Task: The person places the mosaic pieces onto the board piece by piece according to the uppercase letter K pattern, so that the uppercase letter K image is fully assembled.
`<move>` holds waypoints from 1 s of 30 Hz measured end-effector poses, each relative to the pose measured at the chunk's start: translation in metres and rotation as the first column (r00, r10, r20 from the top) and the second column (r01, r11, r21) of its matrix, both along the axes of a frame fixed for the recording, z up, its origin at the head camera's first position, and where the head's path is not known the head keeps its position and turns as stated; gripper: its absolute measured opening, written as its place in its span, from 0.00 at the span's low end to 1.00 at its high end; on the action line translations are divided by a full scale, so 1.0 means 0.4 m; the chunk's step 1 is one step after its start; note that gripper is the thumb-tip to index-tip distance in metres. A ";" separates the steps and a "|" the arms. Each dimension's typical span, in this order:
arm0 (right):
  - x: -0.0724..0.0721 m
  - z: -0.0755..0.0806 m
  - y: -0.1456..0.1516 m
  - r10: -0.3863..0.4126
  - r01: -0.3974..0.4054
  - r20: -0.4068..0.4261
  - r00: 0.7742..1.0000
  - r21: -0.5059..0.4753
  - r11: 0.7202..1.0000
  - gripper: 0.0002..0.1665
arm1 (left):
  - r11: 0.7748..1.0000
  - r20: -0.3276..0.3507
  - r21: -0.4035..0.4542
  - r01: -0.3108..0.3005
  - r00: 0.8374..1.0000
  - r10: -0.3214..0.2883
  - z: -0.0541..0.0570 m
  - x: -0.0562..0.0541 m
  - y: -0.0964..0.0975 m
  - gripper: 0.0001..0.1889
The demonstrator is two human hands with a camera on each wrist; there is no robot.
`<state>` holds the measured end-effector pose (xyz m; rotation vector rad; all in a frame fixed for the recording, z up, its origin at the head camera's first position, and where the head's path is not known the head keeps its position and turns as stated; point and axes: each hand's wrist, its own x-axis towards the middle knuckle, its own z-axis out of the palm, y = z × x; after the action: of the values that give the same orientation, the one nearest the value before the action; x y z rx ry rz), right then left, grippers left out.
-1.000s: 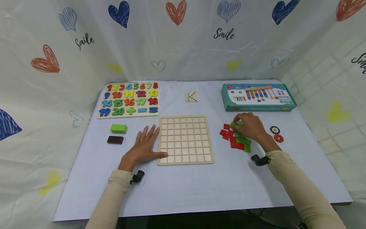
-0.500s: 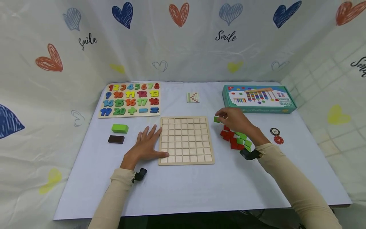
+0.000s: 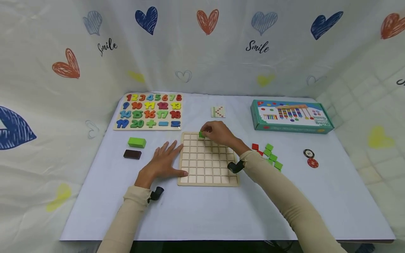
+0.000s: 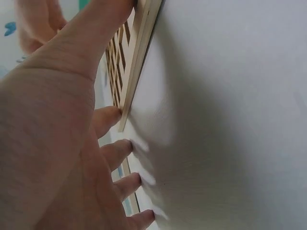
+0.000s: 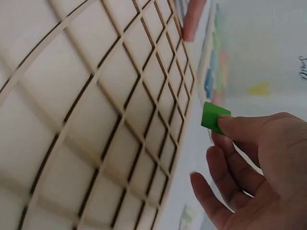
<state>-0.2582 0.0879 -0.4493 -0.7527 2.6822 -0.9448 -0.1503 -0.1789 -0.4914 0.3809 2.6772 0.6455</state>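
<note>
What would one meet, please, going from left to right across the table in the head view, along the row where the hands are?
Green block → brown block → left hand → wooden grid board → right hand holding a green tile → loose red and green tiles → two round chips.

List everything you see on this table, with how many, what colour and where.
grid board: one, pale wood, centre of table
green tile: one, pinched over the board's far row
loose tiles: small pile, red and green, right of board
number puzzle: one, multicoloured, far left
green block: one, left of board
brown block: one, near side of the green block
pattern card: one, beyond board
box: one, teal, far right
chips: two, black and red, right
left hand: flat, at board's left edge
right hand: holds green tile
</note>
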 end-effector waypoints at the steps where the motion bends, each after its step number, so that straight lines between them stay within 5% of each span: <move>1: -0.004 -0.008 -0.015 0.000 0.000 0.000 1.000 -0.006 1.000 0.11 | 1.000 -0.005 -0.003 0.000 1.000 0.000 0.001 0.000 0.002 0.64; 16: -0.040 -0.057 -0.069 -0.050 0.047 0.029 0.998 0.095 0.994 0.11 | 1.000 -0.020 -0.030 0.005 1.000 -0.005 0.015 -0.005 0.023 0.63; 30: -0.012 -0.057 -0.060 0.002 -0.001 -0.013 1.000 0.067 0.998 0.16 | 0.998 -0.031 -0.059 0.001 1.000 -0.003 0.004 0.000 0.009 0.64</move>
<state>-0.2631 0.0639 -0.4720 -0.7492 2.7098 -0.8474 -0.1501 -0.1753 -0.4896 0.3804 2.7180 0.5631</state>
